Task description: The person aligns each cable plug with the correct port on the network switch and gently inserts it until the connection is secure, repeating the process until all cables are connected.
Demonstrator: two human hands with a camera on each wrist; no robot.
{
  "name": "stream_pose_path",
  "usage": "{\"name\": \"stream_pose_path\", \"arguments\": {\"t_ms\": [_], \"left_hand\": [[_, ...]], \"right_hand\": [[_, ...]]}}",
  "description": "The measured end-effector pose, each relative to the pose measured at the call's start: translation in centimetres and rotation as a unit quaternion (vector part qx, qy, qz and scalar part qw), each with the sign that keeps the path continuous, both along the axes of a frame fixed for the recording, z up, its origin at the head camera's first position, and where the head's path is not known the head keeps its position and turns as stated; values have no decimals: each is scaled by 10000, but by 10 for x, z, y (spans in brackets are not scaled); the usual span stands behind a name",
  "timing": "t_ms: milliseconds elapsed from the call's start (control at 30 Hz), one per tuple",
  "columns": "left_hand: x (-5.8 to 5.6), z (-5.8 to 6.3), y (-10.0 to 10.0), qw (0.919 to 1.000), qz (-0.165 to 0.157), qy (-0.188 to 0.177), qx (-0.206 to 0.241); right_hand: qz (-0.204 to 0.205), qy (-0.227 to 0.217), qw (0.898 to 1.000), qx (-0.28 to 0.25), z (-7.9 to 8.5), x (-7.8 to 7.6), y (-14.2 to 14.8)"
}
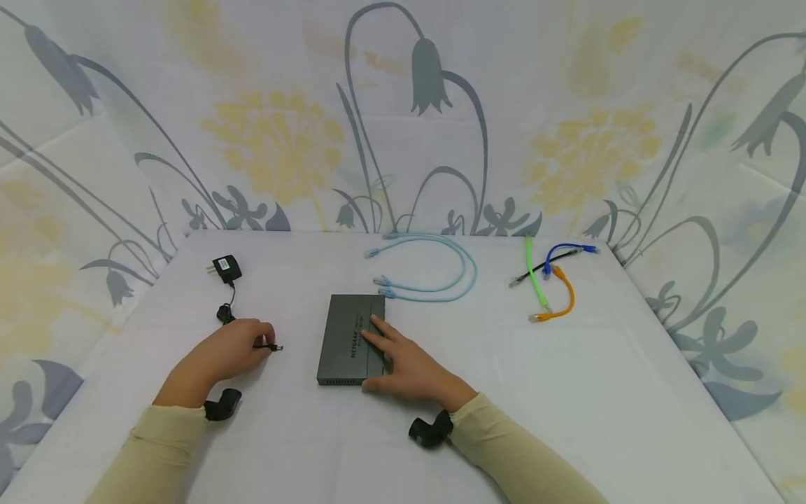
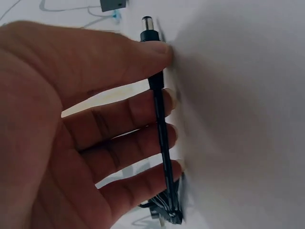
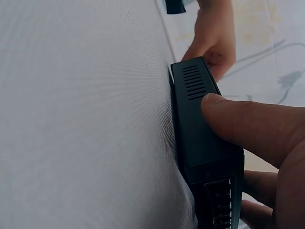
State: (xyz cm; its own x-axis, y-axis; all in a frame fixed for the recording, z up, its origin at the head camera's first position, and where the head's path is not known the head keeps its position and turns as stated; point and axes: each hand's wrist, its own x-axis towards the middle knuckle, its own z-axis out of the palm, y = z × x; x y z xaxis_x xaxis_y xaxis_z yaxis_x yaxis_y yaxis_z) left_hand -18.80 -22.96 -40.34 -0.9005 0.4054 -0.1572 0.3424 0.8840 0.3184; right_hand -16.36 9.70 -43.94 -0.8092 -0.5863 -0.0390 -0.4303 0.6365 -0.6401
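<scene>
My left hand (image 1: 236,348) pinches the black barrel plug (image 2: 156,78) of a power cord between thumb and fingers, its metal tip pointing away past the thumb. That cord trails back across the other fingertips to a black power adapter (image 1: 227,268). A flat dark NETGEAR network switch (image 1: 343,336) lies in the middle of the table, to the right of the plug. My right hand (image 1: 412,367) rests on the switch's right part, fingers stretched over the top. Its thumb presses the vented near side, and the ports (image 3: 220,202) face right.
Behind the switch lie looped light-blue network cables (image 1: 466,269). Farther right are short green (image 1: 534,276), black (image 1: 535,269), blue (image 1: 554,252) and orange (image 1: 571,297) cables. A flower-patterned curtain (image 1: 403,140) borders the white table (image 1: 598,399).
</scene>
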Motion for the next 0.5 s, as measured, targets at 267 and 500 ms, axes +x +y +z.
{"name": "stream_pose_path", "arguments": {"t_ms": [267,500], "left_hand": [[-5,-4,4,9993,154,-280,182],[-9,-5,7,9967,-68,-439,673]], "right_hand": [[136,-33,9999,-19,-3,1,-4],[101,-36,9999,25,-1,-2,1]]}}
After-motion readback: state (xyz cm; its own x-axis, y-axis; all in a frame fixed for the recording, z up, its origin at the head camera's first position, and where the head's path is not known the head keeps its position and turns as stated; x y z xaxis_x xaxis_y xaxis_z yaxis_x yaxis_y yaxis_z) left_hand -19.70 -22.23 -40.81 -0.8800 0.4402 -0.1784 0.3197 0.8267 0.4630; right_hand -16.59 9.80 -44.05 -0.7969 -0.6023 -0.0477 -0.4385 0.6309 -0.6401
